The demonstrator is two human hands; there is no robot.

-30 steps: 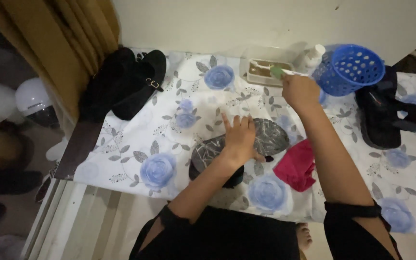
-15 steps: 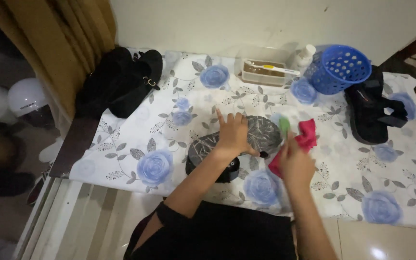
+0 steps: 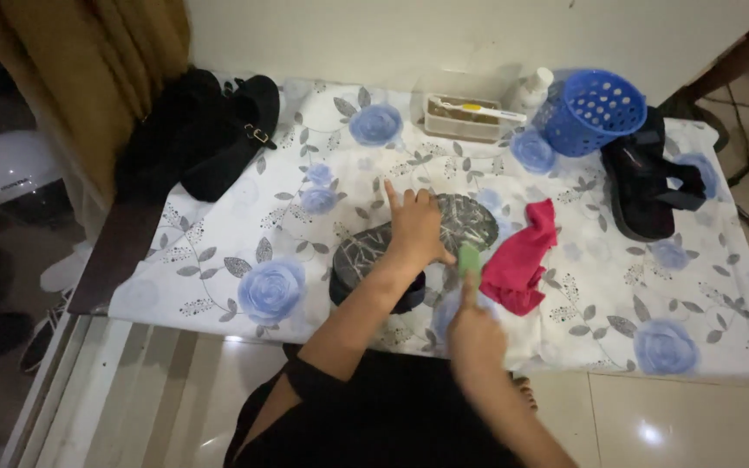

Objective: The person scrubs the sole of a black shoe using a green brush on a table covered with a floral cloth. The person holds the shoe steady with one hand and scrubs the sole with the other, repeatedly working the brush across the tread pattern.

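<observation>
From my remote seat I read the scene left to right. Well left of the fingers lie black boots [image 3: 205, 134] on the flowered cloth [image 3: 253, 243], untouched.

My left hand [image 3: 415, 230] presses flat on the upturned shoe [image 3: 409, 247], fingers together and spread over its patterned sole, index finger lifted a little. It has not shifted from where it lay a second ago, so the shoe stays pinned at the near middle of the cloth.

The change is on the other side. My right hand [image 3: 476, 334], which a second ago reached far back to the tray [image 3: 465, 117] beside the basket [image 3: 595, 113], is now back near my body, just right of the left fingers. It is closed on a small green brush [image 3: 469, 258], whose tip stands at the shoe's right edge; the motion blur keeps me from telling how the fingers wrap it.

I judge the tool is fetched and scrubbing the sole can begin.

Just right of the brush lies a red rag [image 3: 522, 256]; further off, a black sandal [image 3: 648, 186].
</observation>
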